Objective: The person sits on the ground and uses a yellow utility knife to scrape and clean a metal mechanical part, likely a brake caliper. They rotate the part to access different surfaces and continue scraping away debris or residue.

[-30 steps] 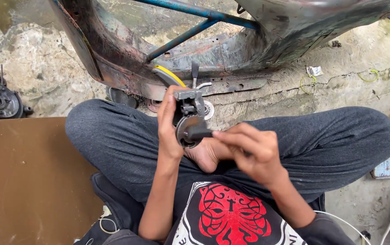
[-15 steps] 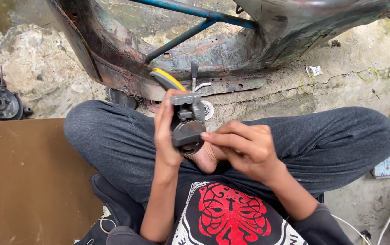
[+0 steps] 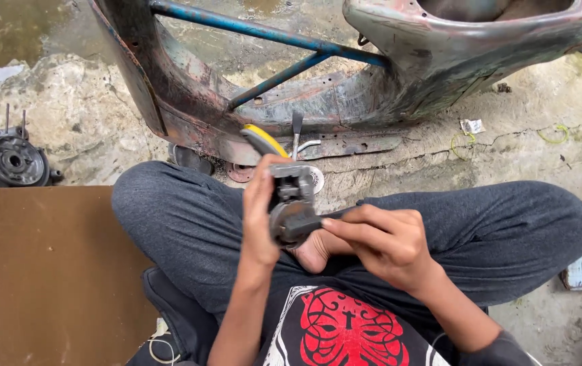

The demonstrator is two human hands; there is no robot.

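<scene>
Hands meet over the lap of a person sitting cross-legged in dark grey trousers [image 3: 189, 230] on rough concrete ground [image 3: 508, 146]. Left hand [image 3: 260, 220] is clenched around a small grey metal mechanical part [image 3: 292, 203], thumb and fingers wrapped along its left side, holding it upright above the crossed legs. Right hand [image 3: 386, 240] is closed in a pinching grip on a dark slim tool handle [image 3: 331, 215] whose tip meets the lower end of the metal part; what kind of tool it is cannot be told. Just beyond the hands stands a rusty, paint-worn scooter body shell [image 3: 399, 88] with a blue steel tube frame [image 3: 270, 30] running through it. A yellow-handled tool [image 3: 264, 139] lies at the shell's lower edge, near the part. At far left a round dark metal engine casing [image 3: 9, 159] rests on the ground, beside a brown flat board [image 3: 47, 271]
</scene>
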